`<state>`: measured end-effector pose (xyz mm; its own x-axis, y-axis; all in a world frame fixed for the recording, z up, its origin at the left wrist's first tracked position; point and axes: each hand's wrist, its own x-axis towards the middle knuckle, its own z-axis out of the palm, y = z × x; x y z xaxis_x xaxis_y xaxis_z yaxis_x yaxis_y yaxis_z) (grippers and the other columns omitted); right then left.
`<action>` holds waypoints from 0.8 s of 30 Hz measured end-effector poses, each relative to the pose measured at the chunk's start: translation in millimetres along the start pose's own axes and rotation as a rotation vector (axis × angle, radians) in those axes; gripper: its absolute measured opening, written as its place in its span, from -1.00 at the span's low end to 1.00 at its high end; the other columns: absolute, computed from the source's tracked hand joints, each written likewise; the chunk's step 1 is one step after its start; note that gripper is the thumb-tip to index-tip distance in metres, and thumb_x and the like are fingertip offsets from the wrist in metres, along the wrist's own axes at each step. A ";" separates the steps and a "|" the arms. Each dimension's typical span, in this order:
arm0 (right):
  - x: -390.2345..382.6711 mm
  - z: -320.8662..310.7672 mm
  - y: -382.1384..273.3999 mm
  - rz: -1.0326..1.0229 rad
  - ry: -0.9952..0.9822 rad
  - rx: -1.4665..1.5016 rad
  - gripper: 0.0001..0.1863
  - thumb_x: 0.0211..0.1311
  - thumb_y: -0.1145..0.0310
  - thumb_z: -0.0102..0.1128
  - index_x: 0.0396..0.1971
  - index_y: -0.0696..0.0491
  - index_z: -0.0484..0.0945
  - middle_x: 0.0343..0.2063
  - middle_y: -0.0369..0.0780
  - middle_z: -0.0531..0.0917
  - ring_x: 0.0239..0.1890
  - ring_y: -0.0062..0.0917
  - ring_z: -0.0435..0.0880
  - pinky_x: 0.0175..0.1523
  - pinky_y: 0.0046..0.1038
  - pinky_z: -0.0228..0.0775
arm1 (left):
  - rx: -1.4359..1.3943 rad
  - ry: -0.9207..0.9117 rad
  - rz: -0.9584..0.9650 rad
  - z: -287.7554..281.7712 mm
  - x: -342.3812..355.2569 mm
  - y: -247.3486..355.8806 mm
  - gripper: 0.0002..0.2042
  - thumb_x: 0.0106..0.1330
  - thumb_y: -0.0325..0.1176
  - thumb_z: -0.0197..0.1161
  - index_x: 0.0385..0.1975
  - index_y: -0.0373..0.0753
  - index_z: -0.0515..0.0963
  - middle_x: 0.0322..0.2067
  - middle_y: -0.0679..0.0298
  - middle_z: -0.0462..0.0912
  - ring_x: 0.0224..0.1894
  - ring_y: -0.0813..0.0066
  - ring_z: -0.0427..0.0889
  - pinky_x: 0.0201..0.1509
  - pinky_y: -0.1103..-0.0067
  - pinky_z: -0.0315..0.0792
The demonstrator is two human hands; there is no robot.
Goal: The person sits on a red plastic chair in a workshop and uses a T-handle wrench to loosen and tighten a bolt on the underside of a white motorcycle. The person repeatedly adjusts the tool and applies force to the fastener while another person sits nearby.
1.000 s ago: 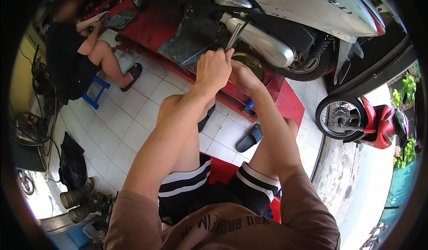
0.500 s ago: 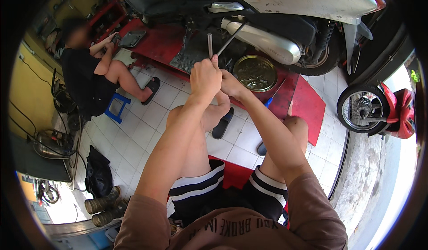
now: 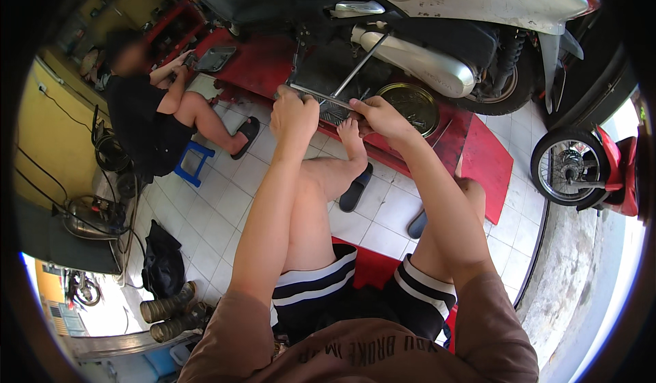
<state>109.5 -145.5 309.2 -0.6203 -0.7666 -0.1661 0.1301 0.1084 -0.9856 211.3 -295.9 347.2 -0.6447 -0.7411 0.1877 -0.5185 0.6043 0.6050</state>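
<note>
My left hand [image 3: 294, 113] and my right hand [image 3: 383, 116] both grip a metal bar [image 3: 326, 97], held crosswise, like the handle of a T-shaped tool. A long steel shaft [image 3: 357, 66] rises from it toward the scooter's silver engine cover [image 3: 430, 69]; I cannot tell whether its tip touches anything. Below my hands my bare left foot [image 3: 352, 131] rests against the edge of the red metal platform [image 3: 239, 75]. A round brass-coloured pan [image 3: 427, 116] lies on the platform beside my right hand, under the scooter's rear.
A person in black [image 3: 140, 116] sits at the left near a blue stool [image 3: 193, 168] and grey tray [image 3: 215, 58], handling something small. Hoses [image 3: 109, 144], a black bag [image 3: 162, 260] and slippers [image 3: 354, 188] lie about. A red motorbike [image 3: 615, 164] stands at the right.
My hands have moved apart along the bar: the left hand leftward, the right rightward. The bar has turned from upright to crosswise. My bare foot has lifted toward the platform edge.
</note>
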 end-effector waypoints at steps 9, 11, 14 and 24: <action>-23.2 -6.2 -35.2 0.117 -0.221 0.560 -0.70 0.41 0.22 -0.10 -0.35 0.16 0.45 -0.57 -0.31 0.43 -0.51 -0.58 0.36 -0.26 -0.42 0.36 | 0.361 0.186 0.537 8.8 10.9 -3.5 -0.85 0.18 -0.51 0.18 -0.28 -0.43 0.52 -0.20 0.03 0.52 0.01 0.06 0.44 -0.07 0.29 0.46; -16.5 -15.8 -30.3 0.069 -0.389 0.708 -0.63 0.43 0.13 -0.17 -0.34 0.14 0.46 -0.58 -0.31 0.45 -0.51 -0.58 0.36 -0.25 -0.45 0.34 | 0.390 0.185 0.567 15.7 13.8 -0.9 -0.86 0.20 -0.51 0.15 -0.31 -0.44 0.54 -0.23 0.01 0.56 -0.05 0.02 0.47 -0.08 0.28 0.45; 7.5 -12.9 -7.3 0.037 -0.189 0.624 -0.64 0.43 0.11 -0.15 -0.31 0.11 0.47 -0.57 -0.33 0.48 -0.52 -0.58 0.36 -0.25 -0.49 0.32 | 0.363 -0.004 0.525 15.6 8.8 -6.5 -0.87 0.24 -0.51 0.12 -0.35 -0.45 0.55 -0.31 -0.08 0.60 -0.15 -0.06 0.54 -0.09 0.27 0.45; 40.8 -14.8 13.9 -0.151 -0.296 0.601 -0.75 0.26 0.16 0.22 -0.36 0.06 0.57 -0.50 -0.42 0.56 -0.48 -0.76 0.45 -0.33 -0.65 0.35 | -0.032 -0.515 0.289 33.9 -17.4 9.9 -0.72 0.33 -0.33 0.12 -0.42 -0.48 0.57 -0.51 -0.09 0.63 -0.40 0.03 0.67 -0.26 0.30 0.50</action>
<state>74.6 -165.9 288.3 -0.4389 -0.8957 0.0715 0.5187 -0.3175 -0.7938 198.3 -267.1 323.7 -0.9512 -0.3051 -0.0465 -0.2689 0.7454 0.6100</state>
